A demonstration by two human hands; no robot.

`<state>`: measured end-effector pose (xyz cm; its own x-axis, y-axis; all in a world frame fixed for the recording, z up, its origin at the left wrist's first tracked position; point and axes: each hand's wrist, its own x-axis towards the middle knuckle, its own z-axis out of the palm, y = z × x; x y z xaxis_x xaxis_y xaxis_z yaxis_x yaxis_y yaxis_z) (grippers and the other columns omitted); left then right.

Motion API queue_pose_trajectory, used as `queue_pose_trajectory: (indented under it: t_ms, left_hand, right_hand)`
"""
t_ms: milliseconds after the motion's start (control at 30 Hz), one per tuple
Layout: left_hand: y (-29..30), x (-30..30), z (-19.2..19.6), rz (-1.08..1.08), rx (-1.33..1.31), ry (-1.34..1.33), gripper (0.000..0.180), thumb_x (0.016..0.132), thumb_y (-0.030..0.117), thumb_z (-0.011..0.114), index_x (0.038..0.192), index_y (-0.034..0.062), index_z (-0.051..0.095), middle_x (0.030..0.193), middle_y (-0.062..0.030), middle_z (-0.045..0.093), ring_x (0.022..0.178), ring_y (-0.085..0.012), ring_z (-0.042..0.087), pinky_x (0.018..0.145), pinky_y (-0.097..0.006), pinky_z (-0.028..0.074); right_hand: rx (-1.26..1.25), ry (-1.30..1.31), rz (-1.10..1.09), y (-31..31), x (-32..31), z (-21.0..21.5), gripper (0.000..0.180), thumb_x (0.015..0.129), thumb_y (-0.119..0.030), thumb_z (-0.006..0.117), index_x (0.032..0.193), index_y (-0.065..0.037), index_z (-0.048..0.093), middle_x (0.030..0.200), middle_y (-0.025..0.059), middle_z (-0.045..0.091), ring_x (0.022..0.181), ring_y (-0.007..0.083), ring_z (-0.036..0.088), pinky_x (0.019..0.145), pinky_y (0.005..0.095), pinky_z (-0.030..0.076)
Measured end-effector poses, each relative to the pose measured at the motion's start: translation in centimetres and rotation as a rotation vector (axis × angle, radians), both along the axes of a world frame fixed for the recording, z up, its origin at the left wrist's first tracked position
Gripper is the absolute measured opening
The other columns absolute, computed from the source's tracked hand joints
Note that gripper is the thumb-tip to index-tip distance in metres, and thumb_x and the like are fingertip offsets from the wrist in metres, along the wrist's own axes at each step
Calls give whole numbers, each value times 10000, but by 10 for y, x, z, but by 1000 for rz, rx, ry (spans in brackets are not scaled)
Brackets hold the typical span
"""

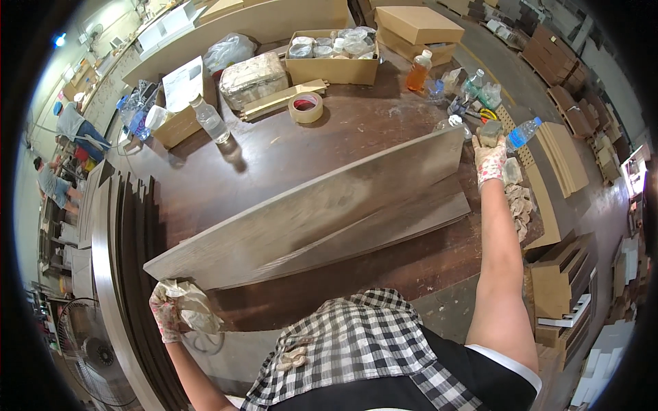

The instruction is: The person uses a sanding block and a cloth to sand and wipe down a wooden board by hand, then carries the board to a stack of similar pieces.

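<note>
A long grey-brown wooden board [322,202] lies slantwise across the table [253,164] in front of me. Under its near side, more boards [411,219] stick out toward me. At the board's left end my left hand [166,314], in a flower-patterned glove, is closed on a crumpled pale rag [197,308]. My right hand [489,159], gloved alike, reaches out beyond the board's right end. Its fingers grip a small grey-green block [489,133]. Next to that hand are a blue-labelled water bottle [524,133] and a crumpled cloth [519,209].
A tape roll [306,108], a clear bottle [210,120] and an orange-liquid bottle [419,70] stand farther back. Behind them are a box of containers [332,68] and a wrapped block [253,81]. Upright panels [127,253] and a fan [96,349] are at left. Two people work far left.
</note>
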<state>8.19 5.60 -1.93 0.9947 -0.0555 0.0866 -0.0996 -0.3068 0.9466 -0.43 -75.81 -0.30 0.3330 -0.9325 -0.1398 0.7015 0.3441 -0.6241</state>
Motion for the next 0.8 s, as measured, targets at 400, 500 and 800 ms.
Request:
queue_pose_trajectory:
  t_ms: [400,500,800]
  left_hand:
    - [-50,27,8,-47,633,-584,256,765,-28,564,1005,24,634,1038,-93,632,958,-215,607,860,-302,477]
    - [-15,15,6,82,1003,-569,393,700,-24,605,1080,77,612,1044,-89,630,931,-212,610,828,-306,487]
    - [33,-2,58,363,63,-443,343,803,113,603,1121,4,539,1114,-146,562,947,-251,587,793,-383,530]
  right_hand:
    - [31,-35,393,-23,-77,-68,410,894,-301,428,1204,-39,487,1116,153,572,920,290,574,622,380,511]
    - [-18,68,252,-14,-91,-50,427,892,-281,481,1252,-53,453,1121,174,554,879,284,581,765,392,518]
    - [-1009,926,502,114,-27,35,373,829,-214,612,1167,-64,556,1140,87,568,1081,179,517,929,304,411]
